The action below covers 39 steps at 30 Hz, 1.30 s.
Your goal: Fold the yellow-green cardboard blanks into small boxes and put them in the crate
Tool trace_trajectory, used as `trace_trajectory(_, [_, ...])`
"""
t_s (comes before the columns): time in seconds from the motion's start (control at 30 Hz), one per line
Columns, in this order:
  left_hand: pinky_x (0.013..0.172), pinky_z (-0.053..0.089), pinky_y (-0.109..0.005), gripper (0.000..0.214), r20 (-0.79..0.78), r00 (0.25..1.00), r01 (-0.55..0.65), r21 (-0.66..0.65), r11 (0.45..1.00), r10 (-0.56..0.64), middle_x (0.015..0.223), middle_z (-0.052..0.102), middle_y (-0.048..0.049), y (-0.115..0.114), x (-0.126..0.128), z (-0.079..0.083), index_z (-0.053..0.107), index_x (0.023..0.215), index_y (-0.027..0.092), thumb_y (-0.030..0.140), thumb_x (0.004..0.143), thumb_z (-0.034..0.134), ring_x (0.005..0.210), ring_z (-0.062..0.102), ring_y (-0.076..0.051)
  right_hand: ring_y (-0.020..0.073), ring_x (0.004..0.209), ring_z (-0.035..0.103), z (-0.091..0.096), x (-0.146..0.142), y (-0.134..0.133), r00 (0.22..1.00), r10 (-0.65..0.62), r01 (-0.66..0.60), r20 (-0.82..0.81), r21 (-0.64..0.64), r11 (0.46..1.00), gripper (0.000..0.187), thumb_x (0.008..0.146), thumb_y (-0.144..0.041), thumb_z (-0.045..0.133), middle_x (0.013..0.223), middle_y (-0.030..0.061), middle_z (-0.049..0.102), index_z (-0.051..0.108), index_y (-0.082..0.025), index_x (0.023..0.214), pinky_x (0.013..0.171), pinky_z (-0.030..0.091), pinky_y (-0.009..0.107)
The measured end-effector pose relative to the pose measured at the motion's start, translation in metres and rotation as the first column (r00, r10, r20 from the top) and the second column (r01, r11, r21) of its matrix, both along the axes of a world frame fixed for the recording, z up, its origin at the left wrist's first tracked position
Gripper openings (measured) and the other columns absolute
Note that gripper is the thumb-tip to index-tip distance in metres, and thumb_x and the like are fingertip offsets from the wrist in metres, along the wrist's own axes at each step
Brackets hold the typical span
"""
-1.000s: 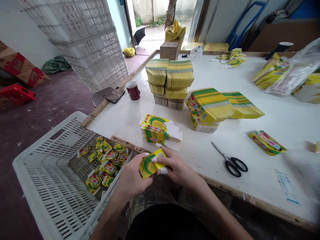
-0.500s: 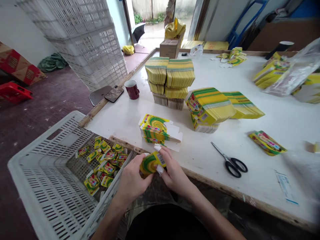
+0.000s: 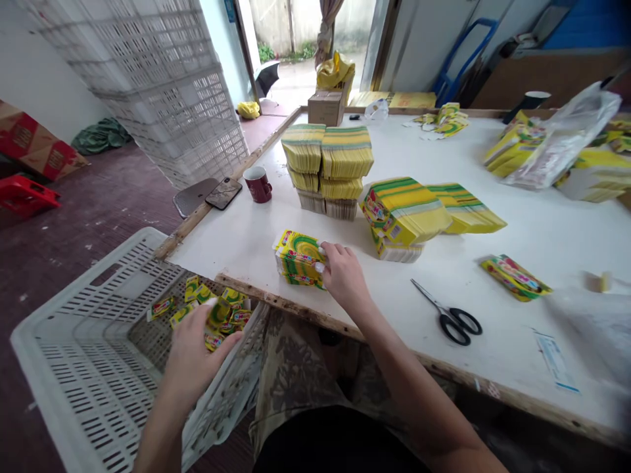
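My left hand (image 3: 194,341) is over the white plastic crate (image 3: 93,276), thumb and fingers spread apart. A blurred small yellow-green box (image 3: 215,315) shows in the gap between them, seemingly loose. Below it, several folded boxes (image 3: 160,307) lie in the crate. My right hand (image 3: 342,272) is on the table at the right end of a short stack of flat printed cartons (image 3: 298,256). Its thumb and fingers pinch the end of a carton there, and the hand hides that end of the stack.
Tall bundles of flat cartons (image 3: 348,154) stand behind the short stack, with more bundles (image 3: 409,210) to the right. Black-handled scissors (image 3: 456,322) and a flat carton pack (image 3: 515,277) lie at right. A maroon mug (image 3: 258,185) and phone (image 3: 224,194) sit near the left edge.
Both hands were together on one small box at the table edge. The left has moved left over the crate and opened; the right has moved up to the short stack and gripped a carton.
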<state>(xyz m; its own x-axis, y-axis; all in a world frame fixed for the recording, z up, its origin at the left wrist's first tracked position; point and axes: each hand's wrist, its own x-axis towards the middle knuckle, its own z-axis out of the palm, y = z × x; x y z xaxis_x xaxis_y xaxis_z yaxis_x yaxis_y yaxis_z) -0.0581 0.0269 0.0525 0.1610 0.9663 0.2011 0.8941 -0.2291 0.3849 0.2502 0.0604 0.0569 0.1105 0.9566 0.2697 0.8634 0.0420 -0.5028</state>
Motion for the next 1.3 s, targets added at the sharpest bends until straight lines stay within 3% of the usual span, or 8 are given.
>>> trace_trajectory(0.23, [0.103,0.042,-0.050,0.059,0.554,0.824,0.320,-0.284,0.904,-0.118,0.126,0.061,-0.0137,-0.014,0.076,-0.017,0.055,0.125,0.021,0.044,0.074,0.073,0.120,0.055,-0.031,0.0222,0.084,0.058,0.003,-0.004,-0.011,0.974,0.025,-0.002,-0.224,0.100,0.995,0.051,0.076,-0.006,0.052,0.096,0.0092,0.061,0.043,-0.014,0.125,0.077,0.048,0.035])
trace_trajectory(0.33, [0.100,0.046,-0.045,0.084,0.926,0.375,0.394,-0.206,0.896,0.048,0.137,0.052,-0.0154,-0.019,0.106,-0.014,0.047,0.134,0.023,0.057,0.064,0.078,0.124,0.052,-0.032,0.0149,0.069,0.055,0.007,-0.019,-0.034,0.796,0.176,-0.138,-0.579,0.110,0.984,0.053,0.076,-0.011,0.059,0.086,0.0010,0.056,0.039,-0.020,0.125,0.066,0.047,0.029])
trace_trajectory(0.43, [0.092,0.051,-0.040,0.069,0.966,-0.166,0.256,-0.151,0.955,0.197,0.119,0.063,-0.0121,-0.019,0.131,-0.003,0.057,0.121,0.022,0.069,0.072,0.062,0.113,0.059,-0.028,0.0124,0.069,0.053,0.004,-0.041,-0.061,0.533,0.267,-0.380,-0.803,0.055,0.923,0.055,0.077,-0.010,0.059,0.086,-0.0010,0.053,0.039,-0.023,0.126,0.064,0.047,0.026])
trace_trajectory(0.57, [0.075,0.054,-0.027,0.048,0.873,-0.443,0.072,-0.193,0.979,0.205,0.076,0.061,-0.0010,-0.016,0.147,0.007,0.065,0.086,0.019,0.066,0.077,0.058,0.074,0.061,-0.016,0.0126,0.074,0.051,-0.006,-0.063,-0.084,0.336,0.227,-0.517,-0.914,0.022,0.855,0.058,0.077,-0.016,0.067,0.091,-0.0005,0.054,0.041,-0.024,0.128,0.064,0.044,0.025])
trace_trajectory(0.87, [0.076,0.052,-0.024,0.053,0.977,-0.042,0.126,-0.203,0.971,0.210,0.093,0.070,-0.0029,-0.027,0.132,-0.028,0.068,0.098,0.022,0.059,0.062,0.078,0.086,0.065,-0.017,0.0137,0.073,0.053,-0.012,-0.041,-0.077,0.264,0.118,-0.429,-0.957,-0.007,0.903,0.032,0.080,-0.031,0.069,0.081,-0.0016,0.056,0.057,-0.020,0.108,0.066,0.042,0.025])
trace_trajectory(1.07, [0.081,0.054,-0.027,0.025,0.955,0.175,0.102,-0.258,0.961,0.238,0.089,0.075,-0.0028,-0.020,0.106,-0.020,0.073,0.093,0.019,0.035,0.073,0.077,0.083,0.068,-0.017,0.0175,0.077,0.062,-0.006,-0.020,-0.080,0.561,0.278,-0.405,-0.780,0.034,0.914,0.018,0.089,-0.024,0.057,0.088,0.0049,0.070,0.069,-0.018,0.100,0.070,0.048,0.028])
trace_trajectory(1.23, [0.102,0.045,-0.043,0.089,0.960,0.278,0.319,-0.132,0.939,0.040,0.128,0.063,-0.0150,-0.010,0.071,0.012,0.056,0.130,0.018,0.078,0.064,0.061,0.122,0.055,-0.033,0.0177,0.082,0.062,0.006,-0.004,-0.086,0.749,0.497,-0.488,-0.438,0.143,0.861,0.039,0.084,0.000,0.045,0.090,0.0056,0.072,0.072,-0.021,0.103,0.073,0.047,0.029])
trace_trajectory(1.3, [0.109,0.038,-0.045,0.110,0.879,0.473,0.410,-0.155,0.899,-0.065,0.141,0.050,-0.0165,-0.012,0.068,0.023,0.043,0.140,0.018,0.079,0.052,0.068,0.131,0.045,-0.035,0.0180,0.082,0.059,0.012,-0.006,-0.088,0.759,0.574,-0.559,-0.308,0.144,0.816,0.039,0.085,0.000,0.047,0.090,0.0046,0.072,0.071,-0.023,0.103,0.075,0.046,0.031])
